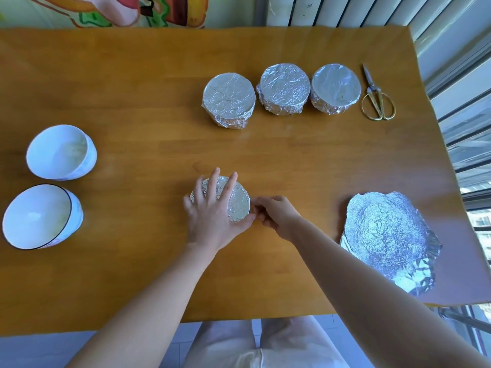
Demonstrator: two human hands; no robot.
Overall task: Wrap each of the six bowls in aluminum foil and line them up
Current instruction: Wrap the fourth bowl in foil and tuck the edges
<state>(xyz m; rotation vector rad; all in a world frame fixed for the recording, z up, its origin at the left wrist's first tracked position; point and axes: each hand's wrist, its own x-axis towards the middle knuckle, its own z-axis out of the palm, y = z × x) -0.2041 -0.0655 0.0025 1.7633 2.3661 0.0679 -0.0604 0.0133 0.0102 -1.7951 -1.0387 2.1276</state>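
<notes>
A foil-covered bowl (237,203) stands at the middle of the wooden table (159,102). My left hand (212,208) lies flat on top of it with straight, spread fingers. My right hand (273,213) has curled fingers pinching the foil at the bowl's right side. Three wrapped bowls stand in a row at the back: one (229,99), a second (283,88) and a third (335,88). Two bare white bowls, one (59,152) and one with a dark rim (39,216), sit at the left.
Gold-handled scissors (376,99) lie right of the wrapped row. Crumpled foil sheets (388,243) lie at the front right near the table's edge. A window and railing run along the right side.
</notes>
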